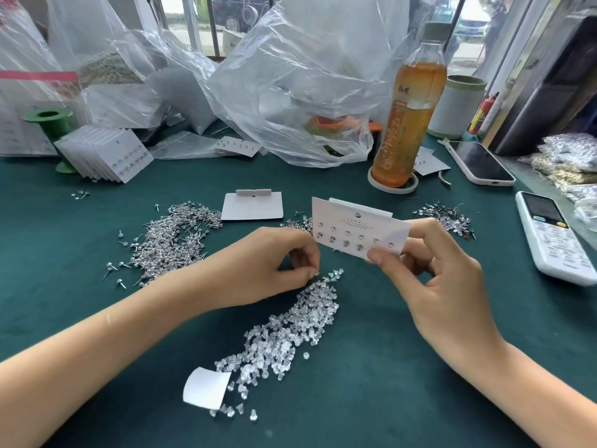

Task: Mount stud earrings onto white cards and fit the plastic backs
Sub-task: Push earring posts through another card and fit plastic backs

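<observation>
Above the green worktop (97, 318), right hand (433, 273) pinches the white studded card (358, 231); left hand (281, 266) pinches among clear plastic backs (290, 337). Advisable: take one back, keep card steady.

A green-covered table (371, 383) carries heaps of stud earrings (174, 237), clear plastic backs (290, 334), white cards (252, 206).

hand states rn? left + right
Left hand: fingertips pinched at the clear plastic backs; whether it holds one cannot be told.
Right hand: holding the earring card.
</observation>
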A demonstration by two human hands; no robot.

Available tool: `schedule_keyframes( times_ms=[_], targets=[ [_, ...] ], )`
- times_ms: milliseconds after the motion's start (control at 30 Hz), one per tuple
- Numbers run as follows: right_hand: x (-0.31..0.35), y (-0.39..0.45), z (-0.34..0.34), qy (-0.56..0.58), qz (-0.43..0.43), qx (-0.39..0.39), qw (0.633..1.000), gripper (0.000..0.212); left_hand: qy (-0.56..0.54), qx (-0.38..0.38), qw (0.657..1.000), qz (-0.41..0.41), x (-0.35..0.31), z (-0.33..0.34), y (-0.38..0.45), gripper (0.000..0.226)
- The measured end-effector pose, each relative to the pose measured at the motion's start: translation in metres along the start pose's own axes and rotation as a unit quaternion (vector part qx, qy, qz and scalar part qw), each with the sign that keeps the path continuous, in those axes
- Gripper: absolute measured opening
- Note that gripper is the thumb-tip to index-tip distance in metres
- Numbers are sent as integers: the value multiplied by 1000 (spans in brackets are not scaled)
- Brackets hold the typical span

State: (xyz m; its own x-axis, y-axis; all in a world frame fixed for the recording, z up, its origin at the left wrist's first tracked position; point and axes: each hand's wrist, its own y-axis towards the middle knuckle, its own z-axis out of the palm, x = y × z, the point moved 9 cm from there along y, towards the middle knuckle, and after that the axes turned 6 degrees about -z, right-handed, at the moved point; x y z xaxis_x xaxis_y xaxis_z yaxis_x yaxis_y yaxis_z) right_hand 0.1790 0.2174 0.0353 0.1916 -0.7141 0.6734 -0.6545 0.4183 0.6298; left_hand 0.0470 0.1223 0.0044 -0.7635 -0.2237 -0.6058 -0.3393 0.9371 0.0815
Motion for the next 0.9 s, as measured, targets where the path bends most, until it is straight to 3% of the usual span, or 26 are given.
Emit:
schedule_keyframes(
  times_ms=[100,200,333,467,633,767,900],
  targets=[
    [5,0,-7,-21,-37,-24,999,20,-4,-4,1000,-17,3,-3,-1,8],
    [22,-1,-9,-69,-132,-27,988,17,-6,-9,999,-34,8,-6,0,2],
    [46,-12,3,-114,-306,45,944,18,-48,4,998,-51,14,-9,1,10],
    [60,-23,13,-179,-401,93,893,17,-76,24,995,-66,18,-10,1,9],
    [68,-31,22,-238,-451,114,853,33,-93,-1,994,-61,15,-24,0,6],
    [69,-36,32,-254,-467,133,836,36,-185,68,980,-19,-17,-14,-9,4],
    [69,-39,40,-261,-471,146,830,32,-171,105,980,15,-40,0,-17,6]
  ],
)
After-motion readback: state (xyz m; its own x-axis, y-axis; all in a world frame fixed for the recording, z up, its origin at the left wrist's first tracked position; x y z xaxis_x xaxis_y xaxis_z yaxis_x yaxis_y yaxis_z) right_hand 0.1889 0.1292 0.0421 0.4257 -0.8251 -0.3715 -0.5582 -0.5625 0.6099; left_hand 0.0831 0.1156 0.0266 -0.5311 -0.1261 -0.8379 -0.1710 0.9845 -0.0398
